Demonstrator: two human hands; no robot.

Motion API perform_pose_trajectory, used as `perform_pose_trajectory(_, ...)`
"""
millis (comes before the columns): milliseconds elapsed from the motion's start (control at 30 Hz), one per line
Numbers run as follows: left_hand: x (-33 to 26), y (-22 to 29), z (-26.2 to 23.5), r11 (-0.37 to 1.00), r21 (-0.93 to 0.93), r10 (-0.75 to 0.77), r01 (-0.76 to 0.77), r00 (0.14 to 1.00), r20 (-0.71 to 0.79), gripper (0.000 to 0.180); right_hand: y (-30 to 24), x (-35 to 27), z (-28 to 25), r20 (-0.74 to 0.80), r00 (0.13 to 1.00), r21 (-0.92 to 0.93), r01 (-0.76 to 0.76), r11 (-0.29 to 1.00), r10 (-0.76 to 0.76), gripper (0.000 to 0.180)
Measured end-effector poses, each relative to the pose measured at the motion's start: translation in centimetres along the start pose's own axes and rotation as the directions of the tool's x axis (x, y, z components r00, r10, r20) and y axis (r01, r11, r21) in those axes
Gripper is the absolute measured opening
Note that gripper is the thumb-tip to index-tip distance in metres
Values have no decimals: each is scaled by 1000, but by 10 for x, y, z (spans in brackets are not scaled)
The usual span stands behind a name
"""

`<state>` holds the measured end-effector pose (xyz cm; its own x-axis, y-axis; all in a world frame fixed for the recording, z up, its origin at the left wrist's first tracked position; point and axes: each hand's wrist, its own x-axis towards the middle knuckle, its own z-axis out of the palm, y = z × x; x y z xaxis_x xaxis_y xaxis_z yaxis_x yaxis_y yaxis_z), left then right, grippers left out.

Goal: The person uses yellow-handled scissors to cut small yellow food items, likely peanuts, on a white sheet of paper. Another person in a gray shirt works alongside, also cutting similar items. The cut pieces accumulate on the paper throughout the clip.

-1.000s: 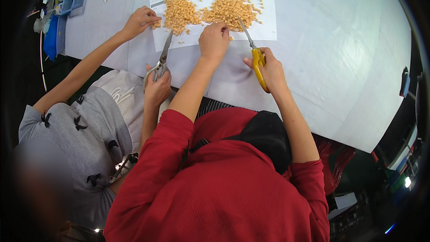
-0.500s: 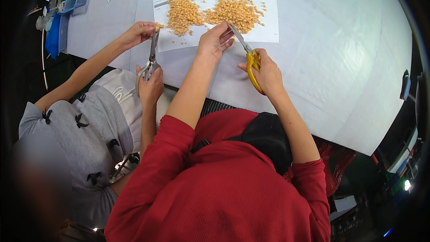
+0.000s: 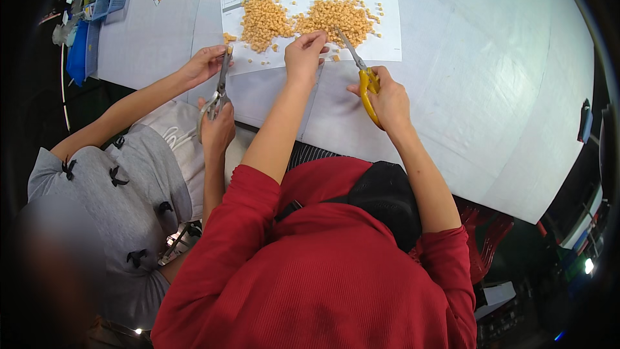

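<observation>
Just nearside of the right-hand cube pile point(image 3: 340, 15), curls the nearer left hand point(image 3: 305, 58), with contents impossible to tell, and clasps yellow-handled scissors point(image 3: 363, 77) in the right hand point(image 3: 391, 101), slanted forward-left over its edge.

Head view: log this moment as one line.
left hand: by right cube pile, grip unclear | right hand: holds yellow scissors | co-worker: holds silver scissors | paper: under pile

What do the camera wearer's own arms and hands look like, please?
The left sleeve and right sleeve are red, like the ribbed top, and end near the elbows, leaving the forearms bare. The left hand and right hand wear no gloves; no watch or bracelet shows.
</observation>
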<state>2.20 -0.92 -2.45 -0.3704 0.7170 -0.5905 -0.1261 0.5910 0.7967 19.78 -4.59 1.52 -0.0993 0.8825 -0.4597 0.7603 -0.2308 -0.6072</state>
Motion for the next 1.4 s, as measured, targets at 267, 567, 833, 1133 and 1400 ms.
perform_pose_trajectory(267,-20,-26,0,548,706,471,-449,863,184,15,0,-5,-10,51,993,32,-111,993,109,69)
perform_pose_trajectory(567,-17,-14,-14,999,23,31,-35,991,131,13,-3,-24,-7,138,990,81,-55,995,44,68)
perform_pose_trajectory(833,-18,2,-21,979,-201,-5,32,991,133,18,-2,-31,-1,155,988,54,-6,999,-2,69)
perform_pose_trajectory(1133,-18,-2,-21,983,-180,9,16,991,136,17,0,-29,4,149,989,40,22,999,-27,67)
perform_pose_trajectory(1400,-12,-14,-25,983,-170,-51,72,991,124,19,5,-25,15,168,986,5,7,1000,-8,67)
